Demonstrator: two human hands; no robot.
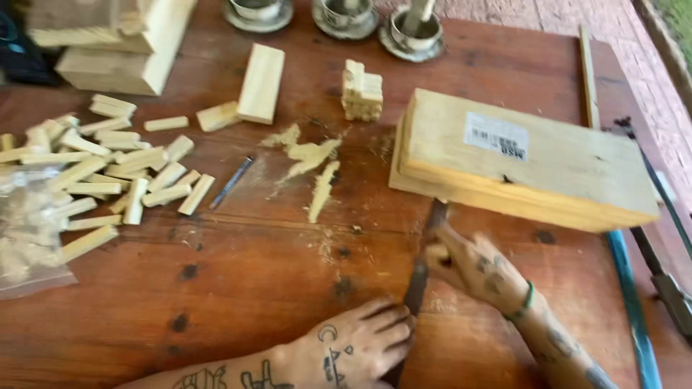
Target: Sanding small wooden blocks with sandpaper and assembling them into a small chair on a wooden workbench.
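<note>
The whole view is motion-blurred. The dark narrow tool (418, 277) between the left hand (360, 349) and right hand (472, 268) is smeared; its kind cannot be told, and its far tip hides under the wooden block (519, 155). The left hand covers its near end. The plastic bag (25, 230), far left of both hands, is cut by the edge.

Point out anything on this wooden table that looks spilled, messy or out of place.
Pale wood shavings and sawdust lie strewn on the table left of the big wooden block. Small cut sticks lie scattered at the left instead of stacked. The left hand and right hand hold a dark tool, too blurred to identify.
</note>
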